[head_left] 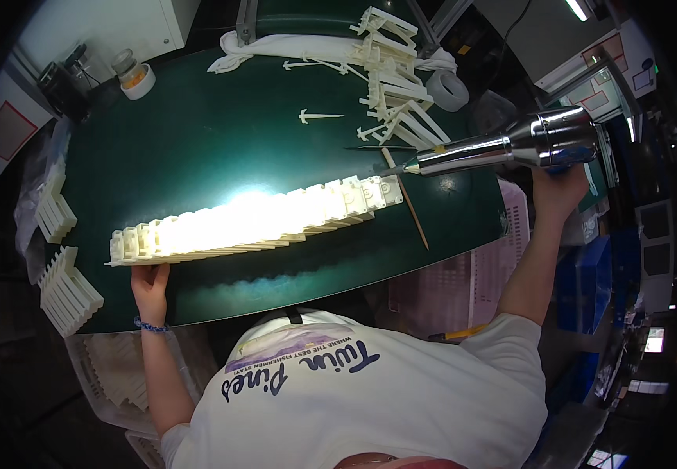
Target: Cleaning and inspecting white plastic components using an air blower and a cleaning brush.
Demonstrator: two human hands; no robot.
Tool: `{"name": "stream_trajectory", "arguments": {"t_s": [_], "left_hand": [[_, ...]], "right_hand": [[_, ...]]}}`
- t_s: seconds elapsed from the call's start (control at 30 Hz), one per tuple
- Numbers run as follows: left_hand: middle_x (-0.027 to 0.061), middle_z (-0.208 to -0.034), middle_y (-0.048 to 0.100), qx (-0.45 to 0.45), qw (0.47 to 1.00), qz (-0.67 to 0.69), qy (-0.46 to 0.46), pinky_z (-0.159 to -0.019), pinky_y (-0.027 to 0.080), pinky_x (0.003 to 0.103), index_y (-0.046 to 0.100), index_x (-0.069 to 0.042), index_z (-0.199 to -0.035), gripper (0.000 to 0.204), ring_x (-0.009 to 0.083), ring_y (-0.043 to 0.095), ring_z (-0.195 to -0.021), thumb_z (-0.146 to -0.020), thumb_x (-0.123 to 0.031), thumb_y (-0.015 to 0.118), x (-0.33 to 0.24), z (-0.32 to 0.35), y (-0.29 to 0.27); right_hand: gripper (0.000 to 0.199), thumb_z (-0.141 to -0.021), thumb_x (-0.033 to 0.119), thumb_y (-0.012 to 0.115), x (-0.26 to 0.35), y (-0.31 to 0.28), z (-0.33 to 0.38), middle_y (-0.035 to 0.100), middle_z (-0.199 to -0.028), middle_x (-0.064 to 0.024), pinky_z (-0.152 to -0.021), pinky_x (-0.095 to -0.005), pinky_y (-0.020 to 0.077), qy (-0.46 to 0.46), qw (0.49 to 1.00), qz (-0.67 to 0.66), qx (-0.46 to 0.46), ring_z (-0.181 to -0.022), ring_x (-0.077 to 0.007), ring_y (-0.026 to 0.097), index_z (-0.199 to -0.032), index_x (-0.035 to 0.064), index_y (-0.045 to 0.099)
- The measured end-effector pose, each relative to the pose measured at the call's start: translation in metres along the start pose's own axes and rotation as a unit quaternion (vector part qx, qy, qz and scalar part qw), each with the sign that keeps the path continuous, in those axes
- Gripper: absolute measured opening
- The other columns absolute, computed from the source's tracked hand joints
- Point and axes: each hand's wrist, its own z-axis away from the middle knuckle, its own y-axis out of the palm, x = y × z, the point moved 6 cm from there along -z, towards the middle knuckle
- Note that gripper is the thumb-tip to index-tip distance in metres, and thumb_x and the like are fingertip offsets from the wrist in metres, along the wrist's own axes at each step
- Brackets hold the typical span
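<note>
Cream ribbed-plastic row [259, 224] seems light, stiff, best steadied at its left end, where my left hand [149, 283] touches, grip hidden; my right hand [560, 190] clasps a tapered silver metal tool [510, 144].

Long row of cream plastic parts [221, 230] on green table [151, 148], chrome tool [503, 147] at right end.
Left hand [151, 286] touching row's near edge, left end; right hand [560, 192] gripping tool, tip contact unclear. Wooden stick [414, 212] beside row.
</note>
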Motion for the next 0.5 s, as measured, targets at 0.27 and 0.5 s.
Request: {"name": "stream_trajectory", "arguments": {"t_s": [0.27,0.5], "left_hand": [[0.0112,-0.124,0.051,0.008,1.000,0.001,0.002,-0.098,0.037,0.032,0.040,-0.001,-0.131,0.052,0.0203,0.049,-0.114,-0.084,-0.005,0.062,0.000,-0.001,0.000],[0.0111,-0.122,0.052,0.005,1.000,0.001,-0.004,-0.097,0.037,0.032,0.041,0.000,-0.130,0.050,0.0200,0.051,-0.112,-0.084,-0.006,0.062,0.002,0.000,-0.002]], "right_hand": [[0.051,-0.057,0.006,0.080,-0.006,-0.002,-0.001,0.065,-0.096,-0.0116,-0.075,-0.0284,0.0486,0.007,0.999,-0.053,0.004,-0.086,-0.0168,0.062,-0.104,-0.0016,0.059],[0.050,-0.057,0.001,0.078,0.008,-0.008,0.004,0.065,-0.097,-0.0102,-0.078,-0.0270,0.0479,0.005,0.998,-0.069,0.009,-0.088,-0.0141,0.060,-0.103,-0.0027,0.059]]}}
